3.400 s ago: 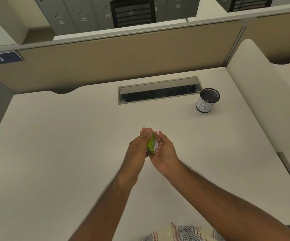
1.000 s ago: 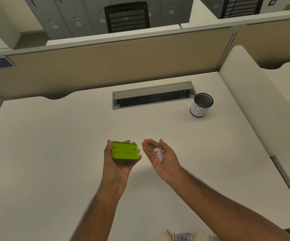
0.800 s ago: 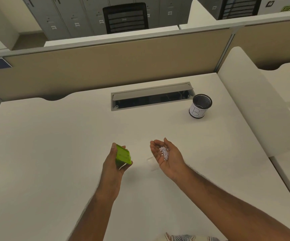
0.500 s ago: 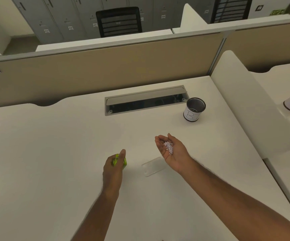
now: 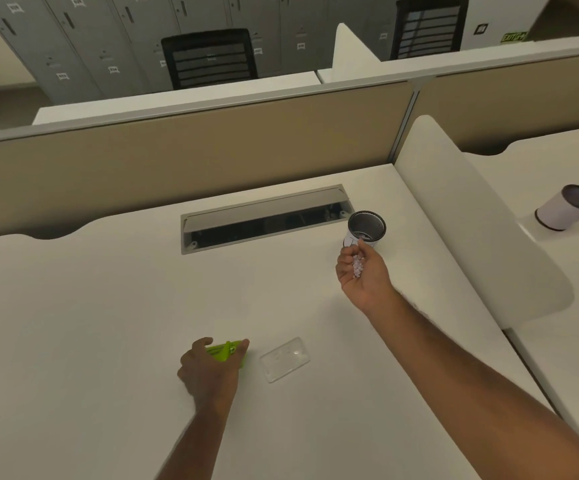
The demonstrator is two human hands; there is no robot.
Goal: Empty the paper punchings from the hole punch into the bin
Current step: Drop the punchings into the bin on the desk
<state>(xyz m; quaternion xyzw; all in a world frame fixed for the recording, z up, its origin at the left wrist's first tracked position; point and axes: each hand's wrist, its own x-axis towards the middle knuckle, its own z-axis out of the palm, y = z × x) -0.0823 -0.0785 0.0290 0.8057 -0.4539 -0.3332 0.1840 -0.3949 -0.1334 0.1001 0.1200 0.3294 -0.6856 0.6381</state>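
Observation:
My right hand (image 5: 364, 273) is cupped palm up and holds a small heap of white paper punchings (image 5: 357, 265). Its fingertips reach the near rim of the small round bin (image 5: 367, 227), a white cup with a dark mesh inside. My left hand (image 5: 212, 370) rests low on the white desk (image 5: 90, 306) and grips the green hole punch (image 5: 227, 353), mostly hidden under the fingers. A clear plastic tray cover (image 5: 284, 363) lies flat on the desk just right of the punch.
A grey cable slot (image 5: 264, 220) with its flap raised runs across the desk behind the hands. A beige partition (image 5: 177, 161) closes the far edge and a white curved divider (image 5: 471, 230) the right. Another cup (image 5: 567, 207) lies on the neighbouring desk.
My right hand carried the punchings from the desk's middle up to the bin's rim. My left hand turned the punch over and lowered it onto the desk. The view shifted right.

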